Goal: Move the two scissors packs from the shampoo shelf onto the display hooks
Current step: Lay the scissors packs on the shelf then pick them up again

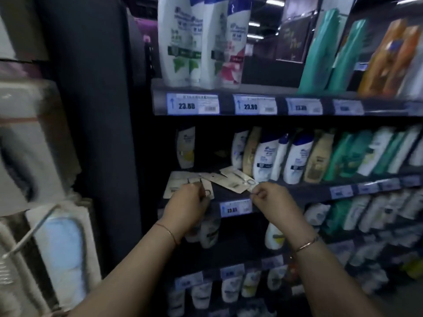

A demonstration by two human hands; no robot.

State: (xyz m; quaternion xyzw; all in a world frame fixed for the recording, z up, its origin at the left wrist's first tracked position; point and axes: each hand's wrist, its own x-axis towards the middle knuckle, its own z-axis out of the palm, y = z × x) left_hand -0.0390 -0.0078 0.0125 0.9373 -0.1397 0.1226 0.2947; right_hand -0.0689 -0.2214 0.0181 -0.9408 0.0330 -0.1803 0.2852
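Two flat cardboard scissors packs lie on the dark shampoo shelf [297, 191] in front of the bottles. The left scissors pack [180, 181] is pale and lies flat; my left hand [187, 202] closes over its right end, fingers pinched on the card. The right scissors pack [233, 179] lies at an angle, and my right hand [270, 197] pinches its lower right corner. A bare metal display hook [29, 232] sticks out at the far left, well away from both hands.
White, green and gold shampoo bottles [295, 156] stand in rows on several shelves. Price tags [235, 209] line the shelf edges. A dark pillar [91, 110] separates the shelves from hanging packaged goods [61, 252] on the left.
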